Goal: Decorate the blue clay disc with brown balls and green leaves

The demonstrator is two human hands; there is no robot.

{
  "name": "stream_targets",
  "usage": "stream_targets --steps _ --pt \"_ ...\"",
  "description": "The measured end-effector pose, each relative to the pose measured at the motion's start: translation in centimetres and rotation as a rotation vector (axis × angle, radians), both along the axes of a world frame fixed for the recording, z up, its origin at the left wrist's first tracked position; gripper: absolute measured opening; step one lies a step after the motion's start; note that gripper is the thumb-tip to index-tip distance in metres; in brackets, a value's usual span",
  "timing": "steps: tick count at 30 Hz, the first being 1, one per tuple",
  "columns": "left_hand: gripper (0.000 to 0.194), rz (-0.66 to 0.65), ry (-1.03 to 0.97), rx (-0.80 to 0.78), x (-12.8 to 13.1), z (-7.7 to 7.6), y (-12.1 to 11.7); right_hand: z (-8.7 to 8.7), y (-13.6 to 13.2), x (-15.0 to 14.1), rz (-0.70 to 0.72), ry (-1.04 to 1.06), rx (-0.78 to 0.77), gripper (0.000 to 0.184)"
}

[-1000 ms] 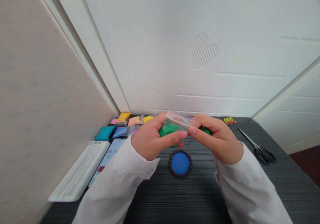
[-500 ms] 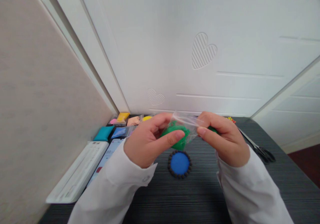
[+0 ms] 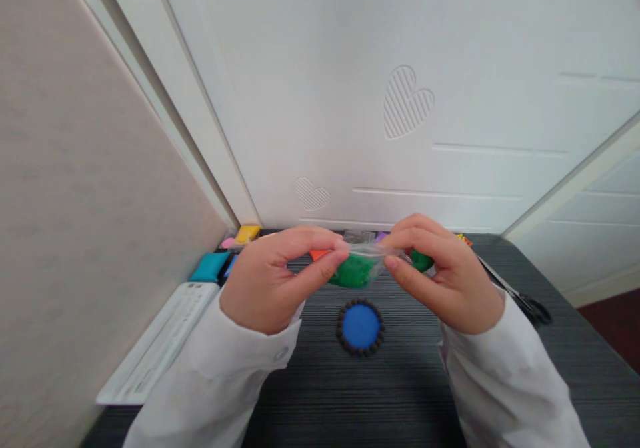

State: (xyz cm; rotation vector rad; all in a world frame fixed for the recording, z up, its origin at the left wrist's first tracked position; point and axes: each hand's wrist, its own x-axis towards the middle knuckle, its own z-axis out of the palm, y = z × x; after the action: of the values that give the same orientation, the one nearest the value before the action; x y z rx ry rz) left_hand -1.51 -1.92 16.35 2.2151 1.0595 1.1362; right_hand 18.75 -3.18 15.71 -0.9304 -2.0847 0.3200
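A clear zip bag (image 3: pixel 373 251) with green clay (image 3: pixel 354 272) inside is stretched between my hands above the table. My left hand (image 3: pixel 273 278) pinches the left end of its top edge between thumb and fingers. At the right end, my right hand (image 3: pixel 445 271) is closed on the same edge. A separate green lump (image 3: pixel 421 261) shows by the curled fingers of my right hand, apparently tucked in them. Below the bag lies a round blue disc (image 3: pixel 361 327) ringed with small dark beads of what looks like clay.
Coloured clay packets stand along the back left, among them a teal one (image 3: pixel 210 267) and a yellow one (image 3: pixel 247 234). A white flat box (image 3: pixel 160 341) lies at the left edge. Black-handled scissors (image 3: pixel 533 308) rest at the right. A white panel wall (image 3: pixel 350 101) rises behind.
My left hand has moved left, from around the clay-filled part to the bag's top edge. The bag's opening now looks flattened and pulled straight between both hands.
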Motion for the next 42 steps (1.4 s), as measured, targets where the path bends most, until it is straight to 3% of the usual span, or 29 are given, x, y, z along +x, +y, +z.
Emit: stream_targets --steps 9,22,35,42 --pt "0.009 -0.016 0.016 0.108 0.6 -0.2 -0.5 -0.2 -0.5 -1.4 -0.118 0.089 0.08 0.011" --pt "0.007 0.041 0.19 0.241 1.1 -0.3 -0.4 -0.4 -0.5 -2.2 -0.115 0.056 0.113 0.011" --pt "0.007 0.055 0.144 0.254 1.2 -0.5 -0.2 -0.3 -0.5 -1.9 -0.173 0.047 0.112 0.01" --pt "0.007 0.077 0.164 0.362 1.0 -0.9 -0.1 -0.6 -0.4 -2.2 -0.173 0.047 0.131 0.014"
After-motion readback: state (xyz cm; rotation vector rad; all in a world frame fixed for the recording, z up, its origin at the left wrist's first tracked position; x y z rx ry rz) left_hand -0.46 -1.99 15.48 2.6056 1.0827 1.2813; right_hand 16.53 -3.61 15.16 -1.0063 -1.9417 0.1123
